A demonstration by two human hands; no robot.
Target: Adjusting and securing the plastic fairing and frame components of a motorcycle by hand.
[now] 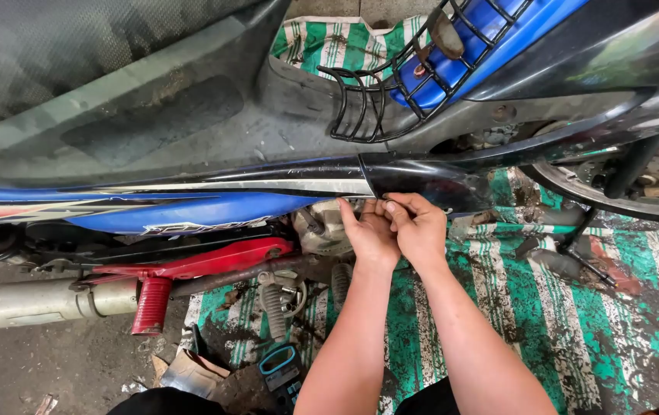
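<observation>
At the far left, over bare floor, the silver exhaust muffler (45, 301) lies level, with a red footrest (153, 305) hanging just beside it and a red frame arm (206, 260) running rightward above. Over these stretches the motorcycle's blue and white side panel (191, 206), meeting the black glossy fairing panel (429, 180) near the middle of the picture. The left hand (368, 234) and the right hand (419, 227) sit touching each other directly under that black panel's lower edge, fingers (397, 207) bunched narrowly and pressed up against the edge; whether they pinch a small fastener cannot be told. The panel looks like thin moulded plastic, light, somewhat flexible, slick with gloss and liable to crack at its tabs, so the lower rim beside the seam seems the safest place to grip. Further right, the front wheel (637, 188) rests on the green and white striped mat (560, 323), which is muddy toward its right edge.
</observation>
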